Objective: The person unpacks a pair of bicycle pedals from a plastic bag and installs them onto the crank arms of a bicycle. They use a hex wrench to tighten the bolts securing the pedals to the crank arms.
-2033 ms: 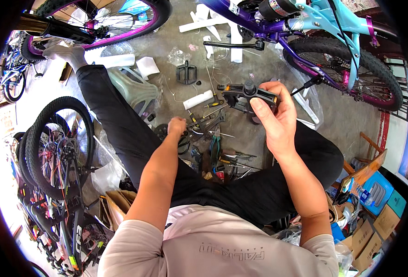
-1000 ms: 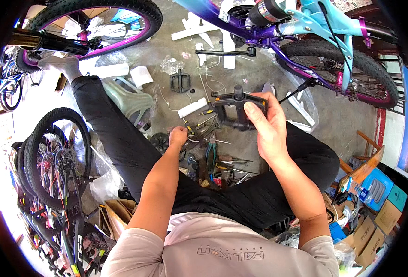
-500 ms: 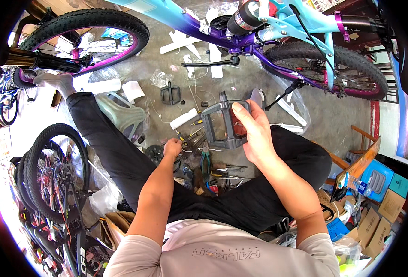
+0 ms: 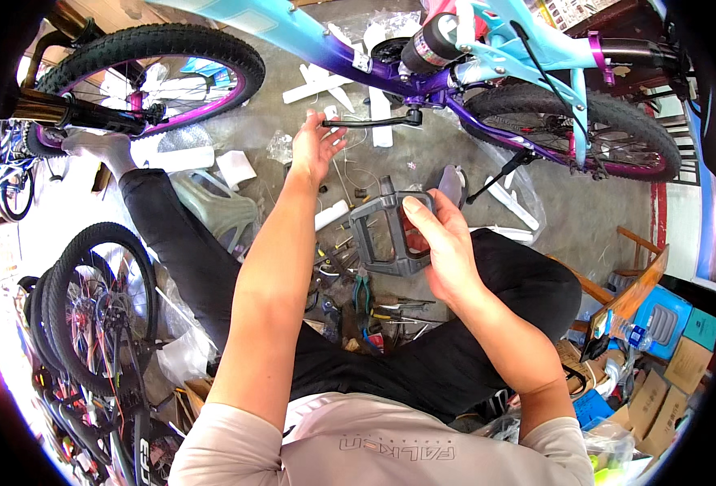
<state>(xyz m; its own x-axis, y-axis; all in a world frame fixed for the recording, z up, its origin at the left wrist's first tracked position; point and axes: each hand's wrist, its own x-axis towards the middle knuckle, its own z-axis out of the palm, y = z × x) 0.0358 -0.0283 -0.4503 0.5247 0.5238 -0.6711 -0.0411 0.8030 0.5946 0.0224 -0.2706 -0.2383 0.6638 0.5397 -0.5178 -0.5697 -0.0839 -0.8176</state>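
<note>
The left hand (image 4: 315,151), fingers apart, is flanking a crank arm (image 4: 376,122) stretching toward three o'clock. The right hand (image 4: 445,243) is clamping a pedal (image 4: 396,229).

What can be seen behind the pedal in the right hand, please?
Grey floor shows through an opening in the pedal; whatever its solid parts and the right hand cover cannot be seen.

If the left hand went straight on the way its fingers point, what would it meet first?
Most likely the crank: its free end shows right at the left hand, though contact is hard to tell. Past it in the picture lies white foam, at uncertain depth.
</note>
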